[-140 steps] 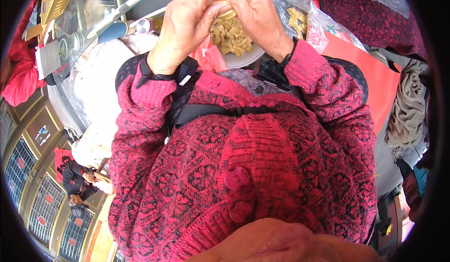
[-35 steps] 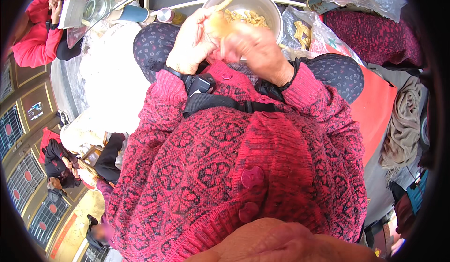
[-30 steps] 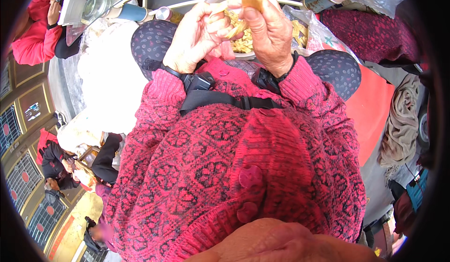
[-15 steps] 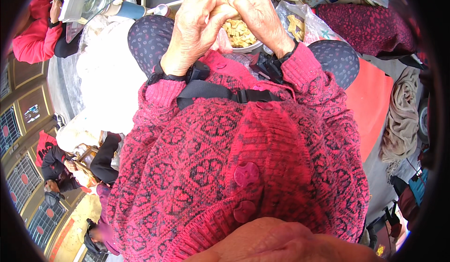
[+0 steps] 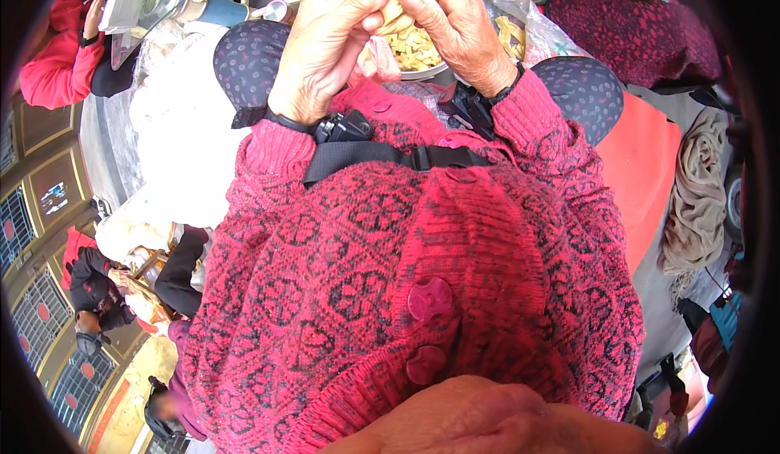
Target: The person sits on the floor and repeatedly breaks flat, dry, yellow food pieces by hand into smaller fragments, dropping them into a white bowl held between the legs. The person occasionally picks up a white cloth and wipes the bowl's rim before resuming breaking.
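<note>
My left hand (image 5: 321,43) and my right hand (image 5: 465,35) come together at the top, fingers closed in pinches. Between them is a soft, pale yellow piece of food (image 5: 395,17), gripped from both sides; its kind is unclear. Right below it stands a round, light-rimmed bowl (image 5: 429,73), close to my lap. Heaped in the bowl are yellow, strip-like pieces (image 5: 413,50) that look similar. A thin pink sheet or bag (image 5: 379,57) hangs beside my left fingers, at the bowl's near-left edge. My hands hide much of the bowl.
Beyond my right hand lies a clear plastic bag (image 5: 543,35) by more yellow pieces (image 5: 509,35). Cups (image 5: 223,15) stand at the upper left. White sheeting (image 5: 183,129) lies left of my knee, red sheeting (image 5: 638,169) to the right. A person in pink (image 5: 61,72) sits far left.
My left hand has shifted left and its fingers have re-gripped. The yellow piece now sits lower between the hands, more bunched up. My right hand has moved slightly.
</note>
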`<state>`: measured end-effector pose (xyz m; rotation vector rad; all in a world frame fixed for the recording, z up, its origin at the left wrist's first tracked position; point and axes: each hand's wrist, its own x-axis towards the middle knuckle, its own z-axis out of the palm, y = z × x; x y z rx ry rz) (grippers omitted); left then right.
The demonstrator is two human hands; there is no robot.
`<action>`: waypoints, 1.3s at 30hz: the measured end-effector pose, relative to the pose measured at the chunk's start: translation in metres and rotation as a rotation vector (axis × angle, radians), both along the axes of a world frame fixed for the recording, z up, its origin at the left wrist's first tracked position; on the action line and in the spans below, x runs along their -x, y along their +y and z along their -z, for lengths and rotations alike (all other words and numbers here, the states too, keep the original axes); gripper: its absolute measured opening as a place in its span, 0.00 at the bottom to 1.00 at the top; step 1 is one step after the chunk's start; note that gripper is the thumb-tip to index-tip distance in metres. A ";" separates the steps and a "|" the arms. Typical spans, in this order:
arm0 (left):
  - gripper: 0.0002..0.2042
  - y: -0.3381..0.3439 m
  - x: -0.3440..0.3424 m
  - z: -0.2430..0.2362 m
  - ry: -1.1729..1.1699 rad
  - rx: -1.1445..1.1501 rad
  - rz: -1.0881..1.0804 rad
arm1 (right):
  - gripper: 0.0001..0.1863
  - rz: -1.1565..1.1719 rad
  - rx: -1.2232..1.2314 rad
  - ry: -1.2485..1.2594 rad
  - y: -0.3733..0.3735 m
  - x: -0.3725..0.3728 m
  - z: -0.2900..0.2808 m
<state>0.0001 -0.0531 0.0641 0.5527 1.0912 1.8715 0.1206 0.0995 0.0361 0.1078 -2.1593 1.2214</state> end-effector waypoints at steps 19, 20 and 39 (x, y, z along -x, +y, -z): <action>0.27 0.006 -0.041 -0.013 0.246 0.163 0.048 | 0.24 -0.243 0.690 0.095 -0.006 -0.008 -0.009; 0.25 0.006 -0.040 -0.014 0.087 0.092 0.132 | 0.26 -0.107 0.642 0.205 -0.008 -0.009 -0.006; 0.16 0.002 -0.030 -0.012 0.205 0.364 0.075 | 0.10 0.229 0.017 -0.079 0.009 -0.051 0.020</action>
